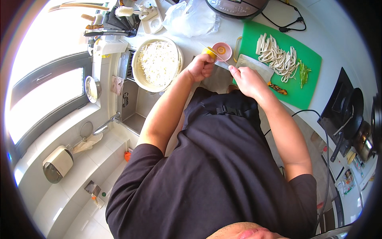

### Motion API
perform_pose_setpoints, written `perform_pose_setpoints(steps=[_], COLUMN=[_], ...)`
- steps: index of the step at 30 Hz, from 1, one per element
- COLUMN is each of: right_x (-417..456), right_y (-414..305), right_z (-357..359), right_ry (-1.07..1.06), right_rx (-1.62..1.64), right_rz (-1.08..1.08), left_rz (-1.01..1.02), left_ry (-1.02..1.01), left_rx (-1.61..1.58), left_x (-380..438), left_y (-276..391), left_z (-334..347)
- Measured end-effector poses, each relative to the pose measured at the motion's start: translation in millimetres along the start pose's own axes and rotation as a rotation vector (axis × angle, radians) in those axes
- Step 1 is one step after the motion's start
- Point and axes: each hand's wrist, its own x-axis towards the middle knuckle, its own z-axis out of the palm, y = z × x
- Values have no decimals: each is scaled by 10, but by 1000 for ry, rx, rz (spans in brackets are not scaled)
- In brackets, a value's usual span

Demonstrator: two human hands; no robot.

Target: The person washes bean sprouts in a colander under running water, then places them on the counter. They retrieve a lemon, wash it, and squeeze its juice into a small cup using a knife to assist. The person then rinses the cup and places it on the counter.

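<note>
My left hand grips a yellow piece of food, its exact kind unclear, at the counter's front edge. In my right hand is a thin metal utensil; whether it is a narrow blade or a stick cannot be told. Its shaft crosses the yellow piece. Just beyond my hands stands a small pink bowl with orange-yellow pieces in it. On the green cutting board lie pale cut strips, green shreds and a broad knife, its patterned handle partly behind my right forearm.
A cream colander of bean sprouts stands left, beside the sink. Behind are a plastic bag, a rice cooker and a knife block. Pans sit at right. A dark cable hangs beside my right arm.
</note>
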Motion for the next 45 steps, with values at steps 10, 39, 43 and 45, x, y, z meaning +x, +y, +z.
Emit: perform_pose_setpoints(steps=[10, 39, 43, 45], right_x=[268, -122, 34, 32], right_y=[379, 63, -88, -99], right_z=[124, 68, 18, 12], right_ry=[45, 124, 94, 96], right_rx=[77, -49, -20, -9], right_rz=[91, 39, 59, 52], left_rz=[-48, 524, 597, 561], left_ry=[-78, 715, 730, 809], left_rx=[323, 1015, 1256, 1242], left_x=[-24, 293, 295, 276], left_y=[361, 4, -155, -143], left_z=[207, 459, 603, 632])
